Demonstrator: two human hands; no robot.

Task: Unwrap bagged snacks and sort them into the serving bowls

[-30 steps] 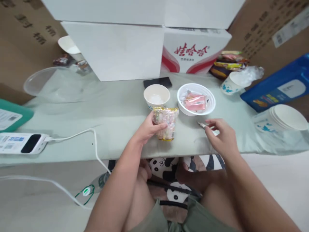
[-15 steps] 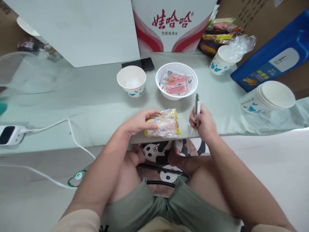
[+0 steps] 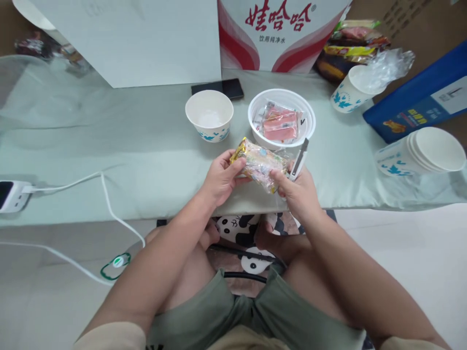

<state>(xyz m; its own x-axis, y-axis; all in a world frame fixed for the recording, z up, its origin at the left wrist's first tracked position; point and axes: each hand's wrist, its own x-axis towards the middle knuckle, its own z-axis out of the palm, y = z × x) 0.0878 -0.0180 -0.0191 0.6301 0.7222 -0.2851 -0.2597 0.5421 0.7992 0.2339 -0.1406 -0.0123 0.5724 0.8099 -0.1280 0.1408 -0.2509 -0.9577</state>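
Observation:
A clear plastic snack packet [image 3: 260, 163] with yellow-gold ends is held up over the front of the table between both hands. My left hand [image 3: 220, 182] pinches its left end, thumb on top. My right hand [image 3: 303, 195] grips a white utility knife [image 3: 299, 159], its tip pointing up and away, while the thumb presses the packet's right end. Just beyond the packet stands a white plastic bowl [image 3: 311, 121] with pink sealed packets [image 3: 280, 125] inside. Left of the bowl is a paper cup [image 3: 214, 130] with a blue leaf print.
A dark phone [image 3: 233, 89] lies behind the cup. Stacked paper cups [image 3: 397, 158], a blue box [image 3: 404, 109] and a cup stuffed with clear plastic [image 3: 348, 97] stand right. White cartons [image 3: 164, 43] line the back. A white cable [image 3: 113, 204] crosses the left front edge.
My left hand has raised and turned the packet away from the table edge. My right hand has come in from the right with the knife and taken the packet's other end.

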